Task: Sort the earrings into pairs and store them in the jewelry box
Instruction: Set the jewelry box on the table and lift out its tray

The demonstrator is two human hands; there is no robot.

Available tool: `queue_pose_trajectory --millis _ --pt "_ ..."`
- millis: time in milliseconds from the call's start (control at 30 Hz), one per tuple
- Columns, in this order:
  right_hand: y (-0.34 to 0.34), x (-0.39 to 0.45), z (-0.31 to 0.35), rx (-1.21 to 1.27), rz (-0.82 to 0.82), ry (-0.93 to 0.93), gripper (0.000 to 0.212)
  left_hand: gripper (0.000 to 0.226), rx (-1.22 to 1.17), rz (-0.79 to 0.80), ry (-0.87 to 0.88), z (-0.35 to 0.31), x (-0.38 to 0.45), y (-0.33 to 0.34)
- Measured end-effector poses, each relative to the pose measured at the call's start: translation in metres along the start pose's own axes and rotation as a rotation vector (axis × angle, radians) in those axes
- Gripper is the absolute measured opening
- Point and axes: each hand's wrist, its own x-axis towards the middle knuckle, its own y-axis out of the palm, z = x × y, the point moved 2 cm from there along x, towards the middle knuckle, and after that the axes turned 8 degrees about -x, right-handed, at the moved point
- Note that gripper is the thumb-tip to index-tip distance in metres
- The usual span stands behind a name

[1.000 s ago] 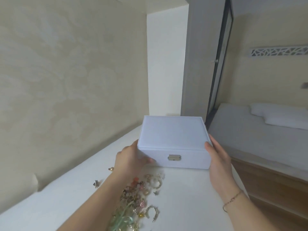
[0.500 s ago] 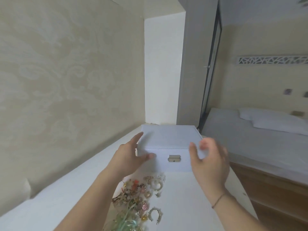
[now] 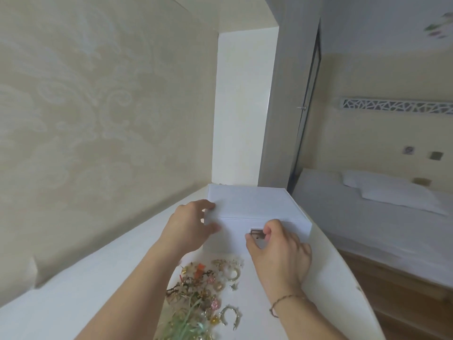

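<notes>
Head view: your left hand (image 3: 190, 225) grasps the near left corner of the white jewelry box (image 3: 255, 207), thumb on its front and fingers over the lid edge. Your right hand (image 3: 277, 249) pinches the metal clasp (image 3: 256, 233) on the box front. Loose earrings (image 3: 208, 288) lie heaped on the table (image 3: 73, 290) just below both hands.

The jewelry box (image 3: 255, 202) is plain white with a brass clasp (image 3: 256, 233). Just before it on the white counter (image 3: 73, 290), the earrings (image 3: 206, 290) mix gold, orange, pink and pale green. The wall (image 3: 98, 94) bears cream damask scrolls.
</notes>
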Motion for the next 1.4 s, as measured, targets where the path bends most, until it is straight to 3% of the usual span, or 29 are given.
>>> queue_pose_trajectory --millis 533,700,800,933,1000,1067,1200,1300,1400 --pt "-0.005 -0.004 0.004 0.040 0.085 0.083 0.041 0.047 0.083 -0.061 -0.076 -0.021 -0.006 -0.007" --pt "-0.019 -0.007 0.004 0.038 0.151 0.047 0.039 0.032 0.010 -0.184 -0.052 -0.036 -0.009 -0.021" --pt "-0.029 -0.002 -0.005 0.012 0.246 0.035 0.037 0.023 -0.166 -0.262 -0.038 -0.040 -0.013 -0.025" --pt "-0.033 0.016 -0.040 0.174 0.139 0.235 0.023 0.044 -0.710 -0.254 -0.055 -0.041 -0.011 -0.023" --pt "-0.023 0.020 -0.054 0.333 0.236 0.296 0.015 0.050 -0.872 -0.218 -0.018 -0.042 -0.008 -0.019" --pt "-0.014 0.020 -0.058 0.488 0.386 0.320 0.007 0.052 -0.887 -0.213 0.032 -0.041 -0.008 -0.016" --pt "-0.018 0.026 -0.060 0.471 0.415 0.327 0.021 0.045 -0.839 -0.188 0.112 -0.034 -0.010 -0.017" --pt "-0.035 0.032 -0.072 0.264 0.359 0.342 0.054 0.038 -0.753 -0.154 0.162 -0.032 -0.009 -0.021" --pt "-0.041 0.036 -0.085 0.160 0.439 0.381 0.057 0.048 -0.644 -0.079 0.175 -0.031 -0.004 -0.028"
